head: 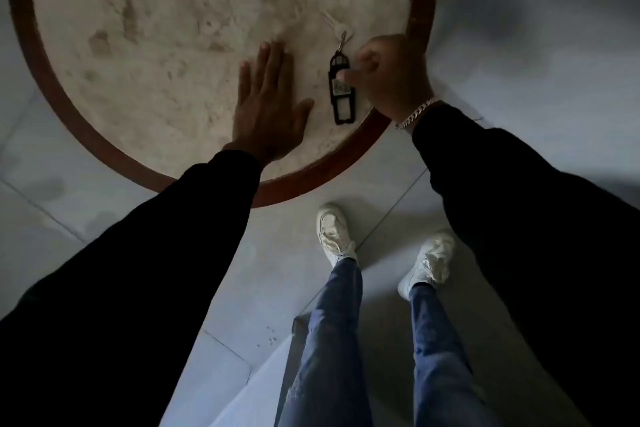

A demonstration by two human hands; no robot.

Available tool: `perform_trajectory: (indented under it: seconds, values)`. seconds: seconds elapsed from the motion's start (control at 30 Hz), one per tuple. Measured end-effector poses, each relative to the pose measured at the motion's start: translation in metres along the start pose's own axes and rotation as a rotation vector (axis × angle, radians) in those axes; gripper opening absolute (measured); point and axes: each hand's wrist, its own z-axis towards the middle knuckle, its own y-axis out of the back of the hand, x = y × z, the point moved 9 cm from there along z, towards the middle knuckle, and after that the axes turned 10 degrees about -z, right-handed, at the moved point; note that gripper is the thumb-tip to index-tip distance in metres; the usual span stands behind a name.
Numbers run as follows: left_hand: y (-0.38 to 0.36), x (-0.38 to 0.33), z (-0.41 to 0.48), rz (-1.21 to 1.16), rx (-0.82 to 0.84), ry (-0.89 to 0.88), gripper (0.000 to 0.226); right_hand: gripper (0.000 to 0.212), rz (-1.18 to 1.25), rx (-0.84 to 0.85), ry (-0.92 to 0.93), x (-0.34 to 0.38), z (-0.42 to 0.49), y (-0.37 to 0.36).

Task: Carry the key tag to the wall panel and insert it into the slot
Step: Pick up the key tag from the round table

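- One round surface (52, 80), pale and mottled with a reddish-brown rim, fills the upper left and centre of the frame
- One key tag (341, 104), black and oblong with a pale label window, lies flat on the surface near the rim, right of centre
- One ring (343, 40) joins the top of the tag to one silver key (334, 24), which lies on the surface above it
- Left hand (266, 111): flat on the surface, palm down, fingers extended and close together, thumb out toward the tag, apart from it
- Right hand (391, 76): fingers curled, fingertips touching the right edge of the tag at the label; whether they grip it, cannot tell
- One chain bracelet (415, 113) on the right wrist
- Two black sleeves, two blue-jeaned legs, two white shoes (334, 232) on a grey tiled floor (41, 198), lower frame
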Motion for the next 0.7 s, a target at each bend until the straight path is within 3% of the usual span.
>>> perform_trajectory:
  seconds: [0.17,0.3,0.6,0.7]
  values:
    - [-0.006,-0.001,-0.001,0.069,-0.105,-0.034,0.077,0.054,-0.054,-0.024,-0.029,0.004,-0.003,-0.008]
    - [-0.006,0.003,0.001,0.088,-0.12,-0.047,0.077,0.04,-0.013,0.003,-0.077,0.003,0.004,-0.011]
    - [-0.008,0.004,0.003,0.1,-0.127,-0.037,0.076,0.007,0.429,0.272,-0.353,-0.018,-0.003,-0.027]
    - [-0.009,0.005,0.003,0.092,-0.125,-0.034,0.076,0.011,0.552,0.35,-0.401,-0.017,-0.009,-0.03]
